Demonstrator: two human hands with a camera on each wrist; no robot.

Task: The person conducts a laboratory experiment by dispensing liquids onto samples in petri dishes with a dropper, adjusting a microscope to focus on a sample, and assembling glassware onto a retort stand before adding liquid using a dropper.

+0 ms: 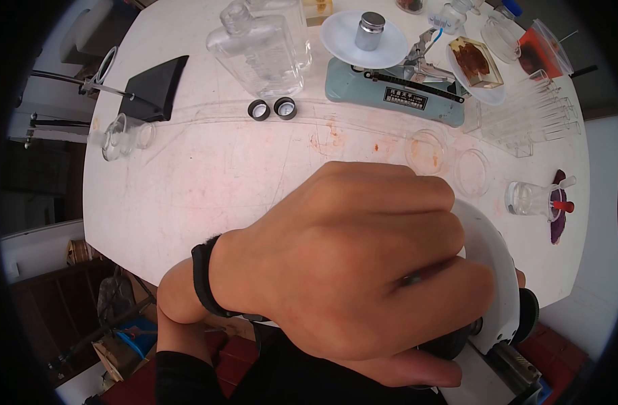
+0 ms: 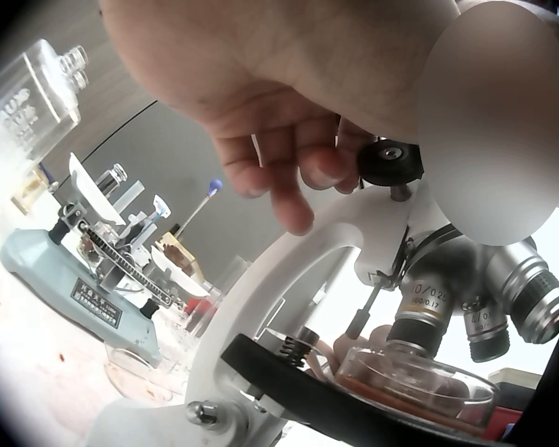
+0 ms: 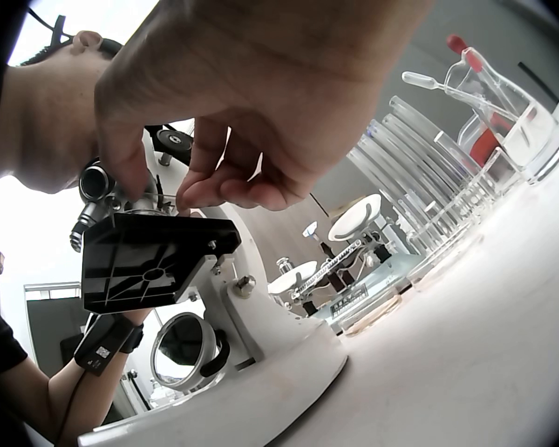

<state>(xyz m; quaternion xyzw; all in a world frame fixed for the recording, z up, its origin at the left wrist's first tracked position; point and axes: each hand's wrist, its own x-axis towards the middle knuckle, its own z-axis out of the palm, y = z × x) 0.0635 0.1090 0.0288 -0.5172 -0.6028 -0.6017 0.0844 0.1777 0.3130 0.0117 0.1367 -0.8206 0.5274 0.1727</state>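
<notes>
A white microscope (image 2: 261,279) stands in front of me. My left hand (image 1: 342,263) is over its side, thumb and curled forefinger around a black focus knob (image 2: 387,163). Its other fingers (image 2: 293,205) hang loosely beside the microscope arm. On the black stage (image 3: 154,265) sits a clear petri dish (image 2: 475,400) with a reddish-brown layer, close under an objective lens (image 2: 419,303). My right hand (image 3: 252,112) reaches over the stage, thumb and fingers bent around the dish's edge. In the head view the right hand is almost wholly hidden by the left.
Behind stand a blue-green pan balance (image 1: 390,94) carrying a metal weight (image 1: 369,30), and clear bottles (image 1: 255,54) with two black caps (image 1: 285,108) before them. To the right are test tubes in a rack (image 1: 531,115), petri dishes (image 1: 472,172), and a beaker with droppers (image 1: 528,200).
</notes>
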